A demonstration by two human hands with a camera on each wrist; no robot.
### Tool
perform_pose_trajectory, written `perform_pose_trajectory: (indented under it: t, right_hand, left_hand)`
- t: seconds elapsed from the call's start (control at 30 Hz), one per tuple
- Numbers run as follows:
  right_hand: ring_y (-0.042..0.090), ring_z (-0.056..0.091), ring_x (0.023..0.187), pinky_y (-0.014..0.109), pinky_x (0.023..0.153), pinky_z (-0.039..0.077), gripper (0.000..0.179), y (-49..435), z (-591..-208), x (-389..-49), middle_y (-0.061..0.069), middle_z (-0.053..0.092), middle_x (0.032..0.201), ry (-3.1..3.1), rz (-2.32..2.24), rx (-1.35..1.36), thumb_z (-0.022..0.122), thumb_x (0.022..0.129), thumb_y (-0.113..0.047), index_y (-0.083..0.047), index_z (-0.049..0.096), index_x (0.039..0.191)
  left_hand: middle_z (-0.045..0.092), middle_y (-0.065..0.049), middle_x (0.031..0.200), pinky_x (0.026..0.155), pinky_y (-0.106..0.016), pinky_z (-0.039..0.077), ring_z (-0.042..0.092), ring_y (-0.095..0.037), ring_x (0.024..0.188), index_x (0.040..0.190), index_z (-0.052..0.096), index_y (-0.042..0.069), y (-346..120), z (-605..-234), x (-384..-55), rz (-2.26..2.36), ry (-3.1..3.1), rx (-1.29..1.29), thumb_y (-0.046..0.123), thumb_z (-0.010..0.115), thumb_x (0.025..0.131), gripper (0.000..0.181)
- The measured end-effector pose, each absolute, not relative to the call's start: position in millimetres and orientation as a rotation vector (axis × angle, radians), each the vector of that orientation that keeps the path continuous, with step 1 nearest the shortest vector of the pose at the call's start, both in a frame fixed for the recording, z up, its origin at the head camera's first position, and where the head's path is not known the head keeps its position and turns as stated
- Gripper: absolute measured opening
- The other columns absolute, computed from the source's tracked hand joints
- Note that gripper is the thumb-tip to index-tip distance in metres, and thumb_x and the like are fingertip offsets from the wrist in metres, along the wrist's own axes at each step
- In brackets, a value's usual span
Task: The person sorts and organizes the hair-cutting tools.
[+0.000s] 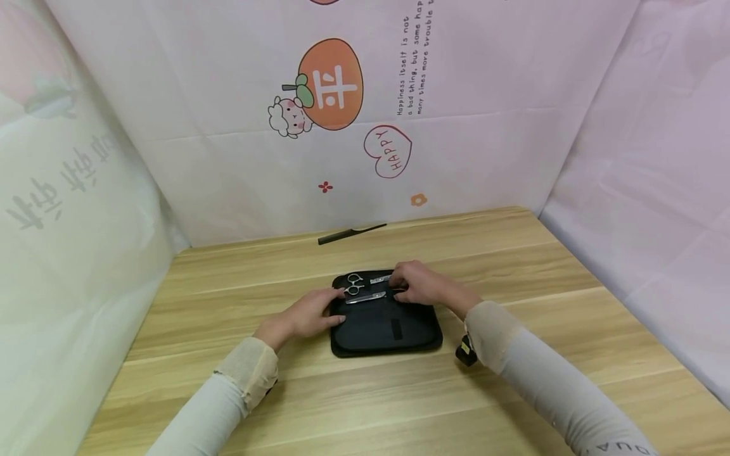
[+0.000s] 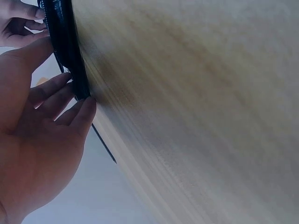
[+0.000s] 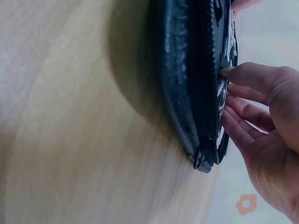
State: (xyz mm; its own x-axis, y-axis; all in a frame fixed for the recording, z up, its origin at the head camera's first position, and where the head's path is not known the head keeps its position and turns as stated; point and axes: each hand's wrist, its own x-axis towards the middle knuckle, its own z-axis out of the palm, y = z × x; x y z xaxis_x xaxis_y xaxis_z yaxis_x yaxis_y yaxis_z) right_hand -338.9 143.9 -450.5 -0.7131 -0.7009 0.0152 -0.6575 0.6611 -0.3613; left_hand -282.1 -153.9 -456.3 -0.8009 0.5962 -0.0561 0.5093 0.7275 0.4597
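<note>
One black case (image 1: pixel 367 329) bears metal tools (image 1: pixel 366 297), left hand (image 1: pixel 310 313) touching its edge, thumb and fingers spread, right hand (image 1: pixel 421 283) touching its face, pinch indeterminable.

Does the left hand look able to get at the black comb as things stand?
Probably yes: the black comb lies near the far edge of the table, beyond the black case that the left hand touches. The wood between looks free, though the arm would likely need to stretch.
</note>
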Motion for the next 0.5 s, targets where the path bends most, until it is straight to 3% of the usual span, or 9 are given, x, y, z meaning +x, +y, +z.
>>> perform_pose_trajectory:
  t: [0.5]
  right_hand:
    - [0.025, 0.066, 0.101, 0.039, 0.087, 0.056, 0.027, 144.6, -449.9, -339.3, 0.01, 0.066, 0.112, 2.733, -0.534, -1.139, 0.077, 0.092, -0.01, -0.002, 0.074, 0.118]
  left_hand:
    - [0.058, -0.018, 0.144, 0.116, -0.048, 0.038, 0.051, -0.034, 0.137, 0.144, 0.054, -0.001, -153.6, -454.8, -281.0, 0.626, 2.734, 0.832, 0.027, 0.071, 0.098, 0.056]
